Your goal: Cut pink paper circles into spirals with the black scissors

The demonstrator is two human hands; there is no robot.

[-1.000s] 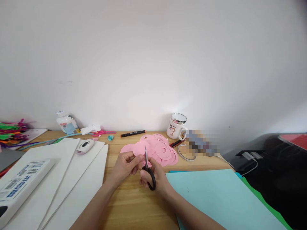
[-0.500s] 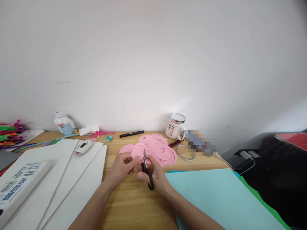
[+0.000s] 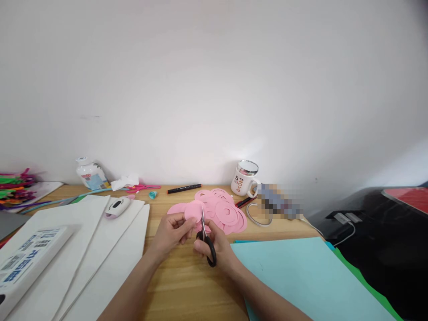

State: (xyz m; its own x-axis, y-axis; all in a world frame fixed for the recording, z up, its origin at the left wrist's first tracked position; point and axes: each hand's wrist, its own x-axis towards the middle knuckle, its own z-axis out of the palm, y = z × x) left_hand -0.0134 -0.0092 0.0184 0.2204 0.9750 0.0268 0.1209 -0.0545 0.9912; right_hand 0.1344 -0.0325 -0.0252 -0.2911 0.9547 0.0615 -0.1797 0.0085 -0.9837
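Note:
My right hand (image 3: 219, 247) grips black-handled scissors (image 3: 206, 240), blades pointing up and away from me. My left hand (image 3: 172, 232) pinches a small pink paper disc (image 3: 194, 210) right beside the blades. Both hands hover over the wooden table (image 3: 180, 281), just in front of a pile of pink paper circles and rings (image 3: 224, 209).
Light blue paper sheet (image 3: 301, 276) lies at the right over a green one. White sheets (image 3: 93, 249) and a white box (image 3: 23, 263) lie at the left. At the back stand a white mug (image 3: 243, 179), black marker (image 3: 183, 188), bottle (image 3: 90, 173), tape dispenser (image 3: 117, 206) and tape ring (image 3: 257, 214).
The scissors and both hands shifted slightly while staying on the pink disc; the view wobbled a little. Nothing else on the table moved.

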